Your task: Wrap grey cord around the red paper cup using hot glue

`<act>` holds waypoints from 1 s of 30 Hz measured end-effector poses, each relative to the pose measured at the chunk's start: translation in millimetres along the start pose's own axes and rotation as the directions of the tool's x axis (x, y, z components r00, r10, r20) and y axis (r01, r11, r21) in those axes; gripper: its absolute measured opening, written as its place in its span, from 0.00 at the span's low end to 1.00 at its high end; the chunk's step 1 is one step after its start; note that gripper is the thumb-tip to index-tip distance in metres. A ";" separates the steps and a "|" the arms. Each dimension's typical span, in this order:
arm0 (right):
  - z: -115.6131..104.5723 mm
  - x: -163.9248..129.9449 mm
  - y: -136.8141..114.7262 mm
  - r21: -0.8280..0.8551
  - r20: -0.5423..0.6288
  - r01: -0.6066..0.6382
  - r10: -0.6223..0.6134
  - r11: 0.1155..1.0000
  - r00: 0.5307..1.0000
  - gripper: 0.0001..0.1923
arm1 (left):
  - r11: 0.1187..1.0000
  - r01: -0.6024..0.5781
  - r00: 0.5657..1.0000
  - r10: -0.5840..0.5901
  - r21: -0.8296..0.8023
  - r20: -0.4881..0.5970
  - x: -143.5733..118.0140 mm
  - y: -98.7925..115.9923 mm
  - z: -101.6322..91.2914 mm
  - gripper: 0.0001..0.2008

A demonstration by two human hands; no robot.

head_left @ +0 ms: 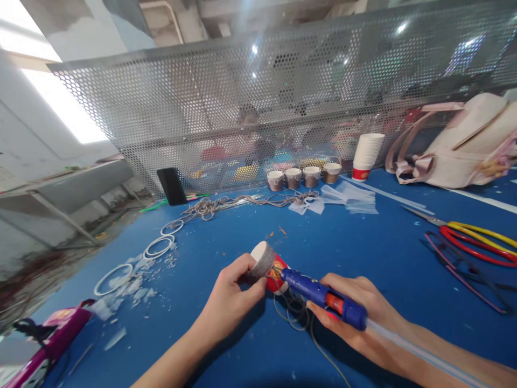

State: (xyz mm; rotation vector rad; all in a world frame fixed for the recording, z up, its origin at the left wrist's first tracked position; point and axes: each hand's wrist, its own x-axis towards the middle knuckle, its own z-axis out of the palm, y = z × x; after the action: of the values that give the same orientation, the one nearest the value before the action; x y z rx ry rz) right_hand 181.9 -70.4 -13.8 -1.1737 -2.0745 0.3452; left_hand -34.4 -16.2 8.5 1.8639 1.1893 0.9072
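My left hand (234,291) is closed around a paper cup (277,272), tilted on its side with its white mouth toward the upper left. Grey cord (264,260) is wound round the cup near its mouth, and the red printed base is bare. My right hand (355,307) grips a blue hot glue gun (307,286), its nozzle at the cup's red side beside the cord. A clear glue stick (404,345) runs out of the gun's back end. Loose cord (297,318) hangs below the cup in loops and trails toward the front edge.
Several cord-wrapped cups (293,179) and a cup stack (367,153) stand along the perforated screen (194,118). Tangled cord (208,207), glue sticks (351,198) and a phone (172,186) lie before it. White rings (113,280) are left; scissors (476,237), glasses (464,275) and a bag (460,145) right.
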 end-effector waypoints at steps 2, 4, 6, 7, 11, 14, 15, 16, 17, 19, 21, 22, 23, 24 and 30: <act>-1.1 0.1 0.0 0.006 0.001 -0.028 0.028 1.000 1.000 0.09 | 1.000 0.007 1.000 -0.007 -0.016 0.011 -0.1 -1.1 -0.7 0.05; -1.5 -0.5 0.3 0.018 0.002 -0.049 0.049 0.999 0.999 0.09 | 1.000 0.015 0.999 -0.015 -0.024 0.031 -0.4 -2.5 -1.1 0.05; -0.9 -1.7 0.8 0.037 0.008 -0.040 0.039 0.999 0.999 0.08 | 0.999 0.025 0.998 -0.024 -0.021 0.056 -0.8 -3.8 -1.3 0.05; -0.5 -2.4 1.0 0.045 0.014 -0.028 0.028 0.999 1.000 0.08 | 0.999 0.029 0.997 -0.028 -0.017 0.066 -0.9 -4.3 -1.5 0.05; -1.0 -2.8 0.6 0.036 0.023 -0.040 0.039 0.999 0.999 0.09 | 1.000 0.028 0.997 -0.027 -0.009 0.070 -1.2 -4.5 -2.5 0.05; -3.8 -0.7 -1.0 0.019 0.011 -0.080 0.079 0.997 0.997 0.10 | 1.000 0.020 0.997 -0.019 -0.009 0.075 -1.2 -4.2 -3.1 0.05; -4.5 -0.3 -1.5 0.026 0.013 -0.078 0.077 0.997 0.997 0.10 | 1.000 0.016 0.997 -0.015 -0.009 0.078 -1.2 -4.4 -3.3 0.05; -4.8 -0.2 -1.9 0.040 0.018 -0.067 0.066 0.997 0.998 0.10 | 1.000 0.012 0.997 -0.011 -0.011 0.081 -1.2 -4.6 -3.4 0.05; -4.6 -0.4 -2.0 0.055 0.026 -0.052 0.051 0.997 0.998 0.10 | 1.000 0.009 0.997 -0.008 -0.014 0.082 -1.1 -4.9 -3.4 0.05; -3.6 -1.3 -1.3 0.081 0.041 -0.034 0.030 0.996 0.999 0.09 | 1.000 0.004 0.996 -0.002 -0.022 0.085 -0.8 -5.7 -3.7 0.05; -2.5 -1.8 0.1 0.088 0.046 -0.045 0.041 0.995 0.998 0.10 | 1.000 0.005 0.996 -0.003 -0.025 0.091 -0.5 -6.4 -4.1 0.06; -2.4 -1.7 0.7 0.083 0.042 -0.062 0.059 0.995 0.997 0.10 | 1.000 0.005 0.995 -0.003 -0.025 0.095 -0.5 -6.6 -4.4 0.06; -2.7 -1.5 1.1 0.074 0.040 -0.085 0.082 0.994 0.996 0.10 | 1.000 0.007 0.995 -0.005 -0.024 0.099 -0.6 -6.7 -4.7 0.06; -3.2 -1.2 1.2 0.064 0.039 -0.106 0.104 0.992 0.994 0.10 | 1.000 0.008 0.995 -0.005 -0.023 0.103 -0.8 -6.8 -4.9 0.06; -4.7 -1.6 -4.0 0.017 0.010 -0.051 0.051 0.999 0.999 0.08 | 1.000 -0.002 0.995 0.005 -0.028 0.102 -1.3 -6.8 -3.4 0.05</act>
State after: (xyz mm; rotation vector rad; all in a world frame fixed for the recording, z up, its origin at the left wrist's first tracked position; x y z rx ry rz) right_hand 183.2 -74.4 -9.1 -1.2186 -2.0483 0.3931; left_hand -40.6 -14.7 4.1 1.8674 1.1067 0.8160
